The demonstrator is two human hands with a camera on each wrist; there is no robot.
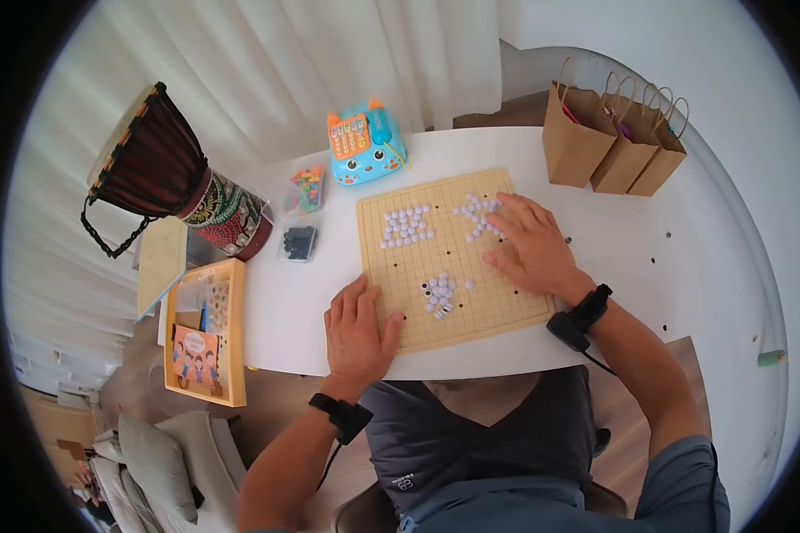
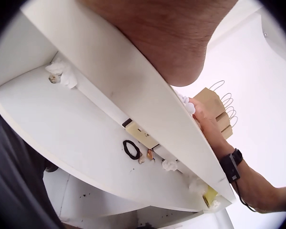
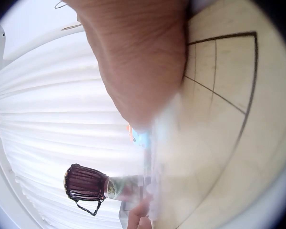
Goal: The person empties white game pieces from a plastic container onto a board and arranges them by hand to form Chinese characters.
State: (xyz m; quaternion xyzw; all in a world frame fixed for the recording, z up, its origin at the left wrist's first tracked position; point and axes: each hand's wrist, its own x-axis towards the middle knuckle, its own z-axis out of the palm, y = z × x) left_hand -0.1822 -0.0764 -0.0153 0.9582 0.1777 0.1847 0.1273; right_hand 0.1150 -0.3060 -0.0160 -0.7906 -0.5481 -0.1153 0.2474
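A wooden grid board (image 1: 427, 333) lies on the white table, bearing three groups of white pieces: upper left (image 1: 406, 226), upper right (image 1: 476, 213) and lower middle (image 1: 439, 293). My right hand (image 1: 535, 244) lies over the board's right part, fingers spread, its fingertips beside the upper-right pieces; whether one is under them I cannot tell. My left hand (image 1: 357, 333) rests on the board's lower-left edge with fingers extended, holding nothing visible. In the left wrist view the left hand (image 2: 167, 43) hides most of the board; the right wrist view shows the board's corner lines (image 3: 255, 71).
Behind the board stands a toy phone (image 1: 364, 147). Left of it are small boxes of coloured pieces (image 1: 304, 189) and dark pieces (image 1: 299, 242), a drum (image 1: 164, 164) and a wooden tray (image 1: 240, 355). Paper bags (image 1: 578, 138) stand at the back right.
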